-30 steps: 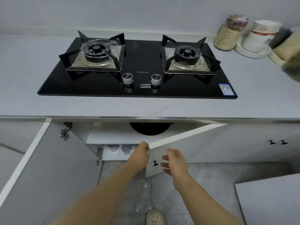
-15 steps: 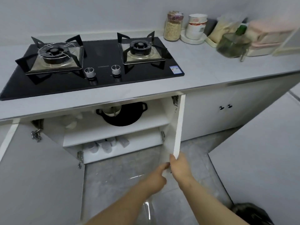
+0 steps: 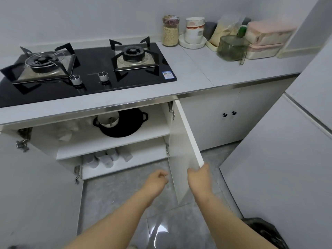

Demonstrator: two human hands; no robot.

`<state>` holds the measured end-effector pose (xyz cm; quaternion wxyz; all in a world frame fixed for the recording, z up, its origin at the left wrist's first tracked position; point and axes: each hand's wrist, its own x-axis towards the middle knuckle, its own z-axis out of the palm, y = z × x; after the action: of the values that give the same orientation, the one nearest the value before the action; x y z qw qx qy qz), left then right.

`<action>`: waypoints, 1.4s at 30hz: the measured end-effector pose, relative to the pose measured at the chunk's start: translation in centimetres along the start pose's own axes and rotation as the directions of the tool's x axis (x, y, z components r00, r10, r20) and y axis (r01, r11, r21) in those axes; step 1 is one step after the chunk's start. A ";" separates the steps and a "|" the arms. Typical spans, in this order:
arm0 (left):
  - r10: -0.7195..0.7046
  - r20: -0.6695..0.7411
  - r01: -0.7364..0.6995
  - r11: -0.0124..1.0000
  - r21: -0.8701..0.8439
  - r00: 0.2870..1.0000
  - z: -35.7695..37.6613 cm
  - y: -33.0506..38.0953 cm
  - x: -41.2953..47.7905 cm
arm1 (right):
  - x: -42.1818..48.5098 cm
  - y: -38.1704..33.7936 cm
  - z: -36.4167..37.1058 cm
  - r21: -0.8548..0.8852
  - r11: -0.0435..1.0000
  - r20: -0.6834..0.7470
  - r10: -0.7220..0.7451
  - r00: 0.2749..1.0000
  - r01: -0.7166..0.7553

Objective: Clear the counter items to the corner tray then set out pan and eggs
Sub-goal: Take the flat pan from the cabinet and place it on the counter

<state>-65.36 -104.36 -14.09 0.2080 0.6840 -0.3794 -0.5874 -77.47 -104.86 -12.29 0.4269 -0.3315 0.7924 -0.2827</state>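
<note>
The right hand, low and right of centre in the frame, is closed round the bottom corner of the door. Its thumb is laid on the door's edge, and the other fingers are hidden behind the panel. The door is swung out from the cabinet and seen nearly edge-on. The left hand is held just left of the door without touching it; its fingers are loosely curled and nothing is held in them. The pan, black with a small loop handle at either side, is seen at the centre of the frame. It lies on the upper shelf inside the open cabinet. A white bowl is set in the pan's left part. On the lower shelf a cluster of pale cups is stood together. A second door is opened out at the lower left. Above the cabinet the desk carries a black two-burner stove across the upper left. At the upper right, things are crowded into the desk's far corner: a jar of pale grains, stacked bowls on a plate, a cream tray, a green jug and two pink boxes piled one on the other. Eggs cannot be made out anywhere. A dark bag is seen on the floor at the lower right.
</note>
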 end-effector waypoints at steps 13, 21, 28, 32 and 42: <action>-0.080 -0.167 0.057 0.988 -0.141 0.983 -5.9 -0.5 -0.5 | -2.5 -2.6 2.7 -0.055 0.997 0.452 -0.031 0.891 0.062; -0.134 -0.255 0.073 0.969 -0.238 0.958 -16.2 -0.2 3.3 | -0.9 -7.8 11.1 -0.084 0.996 0.501 0.013 0.865 0.033; -0.177 -0.276 0.092 0.952 -0.293 0.945 -24.2 0.6 10.5 | 1.8 -13.3 19.9 -0.047 0.996 0.526 0.091 0.846 -0.078; -0.227 -0.268 0.118 0.922 -0.369 0.936 -26.1 1.1 14.3 | 4.3 -13.9 22.6 -0.069 0.988 0.536 0.154 0.830 -0.138; -0.193 -0.371 -0.039 0.844 -0.534 0.909 -28.7 -1.5 30.3 | 16.2 -11.4 31.8 -0.034 0.999 0.535 0.029 0.844 -0.013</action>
<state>-36.68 -131.20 -28.29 0.4390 0.7224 -0.1218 -0.5202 -53.50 -129.57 -26.96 0.6292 -0.3947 0.6494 -0.1630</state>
